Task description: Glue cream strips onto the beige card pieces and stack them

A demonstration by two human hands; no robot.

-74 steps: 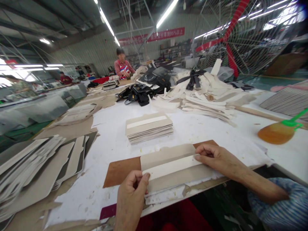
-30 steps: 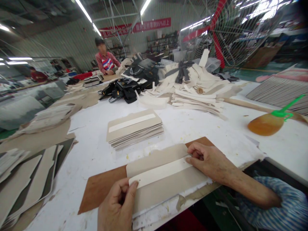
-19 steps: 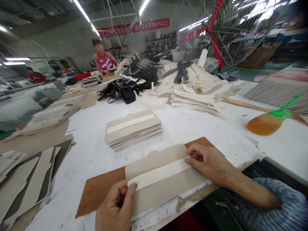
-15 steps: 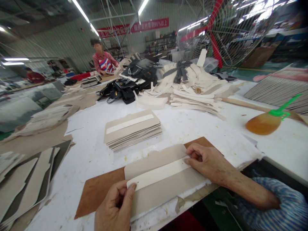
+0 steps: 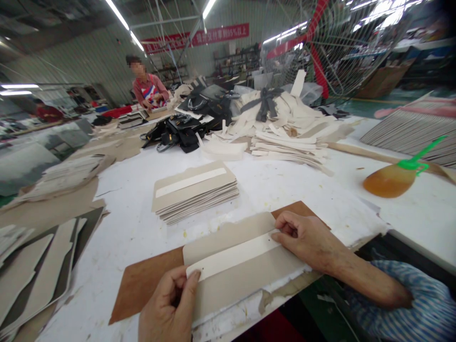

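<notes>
A white strip point(image 5: 235, 255) with a small hole near each end lies lengthwise along a beige panel point(image 5: 245, 280). My left hand point(image 5: 171, 299) pinches the strip's left end between thumb and fingers. At its right end, my right hand point(image 5: 302, 235) pinches it the same way, the fingertips curled inward. Under the panel lies a brown board point(image 5: 149, 282), showing at the left and at the upper right. Just beyond stands a stack of beige panels point(image 5: 195, 192), its top one bearing a similar white strip.
A bottle of amber liquid with a green nozzle point(image 5: 390, 180) lies to the right. Farther back are piled white strips point(image 5: 288, 149) and black bag parts point(image 5: 185, 130). More cut panels point(image 5: 39, 270) lie left. A co-worker point(image 5: 149, 88) stands across the table; a large fan point(image 5: 317, 52) is behind.
Both hands keep their hold on the white strip, which stays in place on the panel. The whole view has shifted slightly. The co-worker's arms have changed position.
</notes>
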